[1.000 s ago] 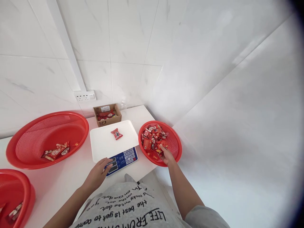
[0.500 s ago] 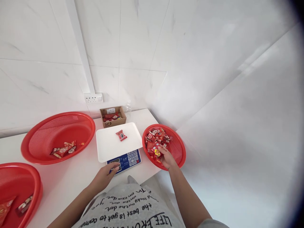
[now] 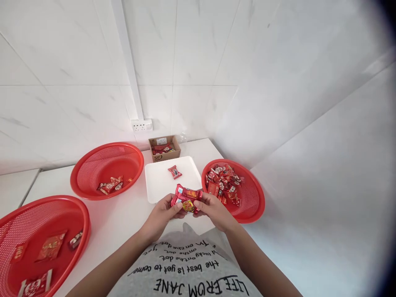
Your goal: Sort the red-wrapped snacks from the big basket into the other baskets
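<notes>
Both of my hands meet in front of my chest around red wrapped candies [image 3: 189, 192], at least two packets, one with a yellow patch. My left hand [image 3: 161, 215] pinches their left end between thumb and fingers. At the right end, my right hand [image 3: 216, 211] grips them the same way, thumb on top. Just beyond is the white tray [image 3: 154, 181] of a weighing scale, with a single red candy packet [image 3: 175, 172] lying on it. The scale's keypad is hidden behind my hands. Beside my right hand stands a red plastic basket [image 3: 254, 202] with many small red packets heaped inside.
Two more red baskets stand on the left: the farther one [image 3: 89, 175] holds a few packets, the nearer one [image 3: 85, 243] several. A cardboard box [image 3: 168, 156] with red packets sits behind the tray. A wall socket [image 3: 141, 125] is above the white table [image 3: 123, 218].
My right hand has lifted the candies out of the right basket and brought them left. My left hand has moved from the scale's display to grip them too. The view has shifted left.
</notes>
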Demonstrator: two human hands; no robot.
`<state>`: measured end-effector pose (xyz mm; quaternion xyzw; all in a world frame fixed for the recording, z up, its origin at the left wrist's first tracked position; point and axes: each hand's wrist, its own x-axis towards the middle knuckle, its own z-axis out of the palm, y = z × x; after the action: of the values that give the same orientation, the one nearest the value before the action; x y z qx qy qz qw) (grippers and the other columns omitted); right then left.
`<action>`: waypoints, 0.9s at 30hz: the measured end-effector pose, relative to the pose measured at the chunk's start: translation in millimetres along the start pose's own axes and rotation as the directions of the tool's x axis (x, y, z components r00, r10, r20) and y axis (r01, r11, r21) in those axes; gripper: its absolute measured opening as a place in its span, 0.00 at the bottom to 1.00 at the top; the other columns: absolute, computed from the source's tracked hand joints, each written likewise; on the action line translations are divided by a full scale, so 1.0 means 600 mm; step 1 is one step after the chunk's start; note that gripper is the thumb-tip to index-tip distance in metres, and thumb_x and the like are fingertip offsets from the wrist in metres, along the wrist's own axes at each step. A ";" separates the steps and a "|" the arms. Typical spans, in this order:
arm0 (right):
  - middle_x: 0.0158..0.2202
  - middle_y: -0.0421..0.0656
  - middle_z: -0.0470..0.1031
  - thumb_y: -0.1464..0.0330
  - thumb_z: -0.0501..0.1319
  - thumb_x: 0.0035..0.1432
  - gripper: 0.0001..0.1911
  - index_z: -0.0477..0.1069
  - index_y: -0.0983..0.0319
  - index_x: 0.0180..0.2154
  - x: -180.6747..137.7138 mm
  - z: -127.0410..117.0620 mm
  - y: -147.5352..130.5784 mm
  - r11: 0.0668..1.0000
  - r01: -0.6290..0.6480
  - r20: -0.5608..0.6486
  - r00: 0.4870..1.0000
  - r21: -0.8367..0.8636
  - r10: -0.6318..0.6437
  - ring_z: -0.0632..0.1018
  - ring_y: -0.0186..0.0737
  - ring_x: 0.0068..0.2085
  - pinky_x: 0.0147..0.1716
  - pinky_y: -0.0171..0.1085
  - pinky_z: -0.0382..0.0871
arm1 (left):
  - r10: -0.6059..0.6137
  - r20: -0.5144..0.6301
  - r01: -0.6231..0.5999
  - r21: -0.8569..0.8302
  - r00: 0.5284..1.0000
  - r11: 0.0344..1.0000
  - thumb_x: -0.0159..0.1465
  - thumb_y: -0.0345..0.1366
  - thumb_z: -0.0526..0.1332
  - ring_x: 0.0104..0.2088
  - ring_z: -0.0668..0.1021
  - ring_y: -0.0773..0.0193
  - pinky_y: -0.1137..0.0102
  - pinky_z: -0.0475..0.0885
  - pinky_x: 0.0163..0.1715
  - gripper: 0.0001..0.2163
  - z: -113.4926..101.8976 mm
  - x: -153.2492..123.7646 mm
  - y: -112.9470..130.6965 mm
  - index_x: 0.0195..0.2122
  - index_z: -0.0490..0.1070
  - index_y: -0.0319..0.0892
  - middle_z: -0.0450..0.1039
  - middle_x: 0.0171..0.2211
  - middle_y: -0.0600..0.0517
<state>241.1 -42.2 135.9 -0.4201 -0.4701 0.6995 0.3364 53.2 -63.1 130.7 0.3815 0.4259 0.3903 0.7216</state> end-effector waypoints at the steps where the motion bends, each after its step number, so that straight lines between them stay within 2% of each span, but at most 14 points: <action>1: 0.36 0.43 0.75 0.56 0.64 0.51 0.20 0.73 0.63 0.42 -0.003 0.001 -0.005 0.999 0.009 0.006 1.000 -0.045 -0.009 0.73 0.34 0.31 0.31 0.37 0.69 | 0.000 0.012 0.000 0.000 1.000 1.000 0.57 0.45 0.64 0.36 0.76 0.62 0.65 0.70 0.43 0.15 0.000 -0.004 0.003 0.40 0.68 0.41 0.76 0.38 0.49; 4: 0.32 0.42 0.75 0.56 0.63 0.52 0.20 0.74 0.63 0.41 -0.013 0.005 -0.022 0.990 0.061 -0.002 0.998 -0.127 -0.062 0.71 0.33 0.28 0.29 0.35 0.66 | -0.002 0.046 0.002 0.001 0.999 1.000 0.58 0.46 0.62 0.37 0.76 0.61 0.65 0.71 0.41 0.16 0.003 -0.013 0.014 0.43 0.68 0.41 0.75 0.41 0.47; 8: 0.33 0.42 0.74 0.57 0.65 0.51 0.19 0.74 0.63 0.41 -0.021 0.007 -0.030 0.995 0.052 0.010 0.999 -0.082 -0.051 0.71 0.33 0.30 0.28 0.33 0.66 | 0.031 0.036 -0.032 0.032 0.999 0.999 0.59 0.47 0.60 0.36 0.75 0.62 0.67 0.71 0.38 0.16 0.007 -0.016 0.022 0.41 0.70 0.41 0.75 0.40 0.48; 12: 0.40 0.43 0.74 0.59 0.66 0.50 0.23 0.69 0.59 0.48 -0.018 0.010 0.007 0.989 -0.071 0.058 0.996 0.133 0.063 0.75 0.35 0.35 0.32 0.35 0.69 | 0.000 0.049 -0.008 0.181 0.999 0.984 0.57 0.49 0.62 0.30 0.74 0.65 0.69 0.69 0.33 0.16 0.005 -0.010 0.009 0.36 0.70 0.40 0.73 0.31 0.51; 15: 0.39 0.45 0.76 0.58 0.65 0.52 0.22 0.70 0.60 0.46 -0.007 0.016 0.051 0.908 -0.215 0.096 0.976 0.359 0.193 0.77 0.37 0.34 0.34 0.38 0.71 | -0.019 0.032 0.010 0.268 0.999 0.963 0.57 0.51 0.60 0.27 0.72 0.66 0.69 0.68 0.29 0.19 0.001 -0.006 -0.010 0.39 0.67 0.41 0.71 0.28 0.53; 17: 0.39 0.45 0.77 0.57 0.64 0.53 0.19 0.71 0.61 0.43 -0.001 0.018 0.064 0.840 -0.260 0.093 0.965 0.475 0.246 0.78 0.37 0.36 0.37 0.39 0.72 | 0.013 -0.049 0.003 0.301 0.999 0.954 0.58 0.53 0.58 0.25 0.71 0.66 0.69 0.67 0.28 0.21 -0.004 -0.006 -0.019 0.43 0.63 0.42 0.70 0.27 0.54; 19: 0.41 0.45 0.77 0.56 0.62 0.55 0.18 0.71 0.60 0.42 0.000 0.015 0.048 0.795 -0.238 0.057 0.967 0.558 0.250 0.77 0.38 0.40 0.41 0.39 0.71 | 0.058 -0.149 -0.010 0.300 0.987 0.954 0.59 0.54 0.55 0.25 0.71 0.66 0.69 0.68 0.29 0.23 -0.014 -0.007 -0.020 0.47 0.61 0.43 0.70 0.27 0.55; 21: 0.45 0.46 0.76 0.51 0.58 0.56 0.21 0.71 0.59 0.42 -0.008 0.009 0.005 0.781 -0.161 0.019 0.982 0.603 0.188 0.76 0.38 0.43 0.45 0.41 0.70 | 0.069 -0.220 -0.010 0.259 0.973 0.966 0.61 0.55 0.52 0.26 0.72 0.65 0.68 0.68 0.30 0.23 -0.026 -0.008 -0.016 0.48 0.61 0.43 0.70 0.28 0.54; 24: 0.51 0.48 0.72 0.39 0.48 0.51 0.36 0.69 0.58 0.48 -0.024 -0.004 -0.067 0.800 -0.062 0.068 0.997 0.596 0.026 0.74 0.45 0.49 0.46 0.46 0.69 | 0.024 -0.241 0.020 0.181 0.970 0.983 0.62 0.55 0.50 0.28 0.73 0.65 0.68 0.69 0.32 0.21 -0.042 -0.009 -0.011 0.47 0.63 0.43 0.70 0.30 0.53; 26: 0.52 0.48 0.71 0.36 0.43 0.50 0.40 0.67 0.56 0.50 -0.026 -0.012 -0.083 0.806 -0.014 0.060 0.998 0.591 -0.026 0.72 0.47 0.51 0.46 0.48 0.68 | -0.006 -0.244 0.043 0.144 0.970 0.989 0.62 0.55 0.51 0.28 0.73 0.65 0.68 0.69 0.32 0.22 -0.048 -0.009 -0.012 0.46 0.64 0.43 0.70 0.30 0.53; 27: 0.52 0.47 0.71 0.36 0.42 0.51 0.39 0.67 0.55 0.50 -0.023 -0.014 -0.076 0.802 -0.010 0.053 0.998 0.598 -0.027 0.72 0.47 0.52 0.46 0.49 0.68 | -0.019 -0.252 0.053 0.128 0.968 0.990 0.61 0.55 0.52 0.28 0.73 0.65 0.68 0.69 0.32 0.22 -0.049 -0.009 -0.015 0.46 0.64 0.42 0.70 0.30 0.53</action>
<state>257.8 -35.7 180.5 -0.2701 -0.2375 0.8224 0.4408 26.7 -64.8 114.5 0.3689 0.5455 0.3928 0.6419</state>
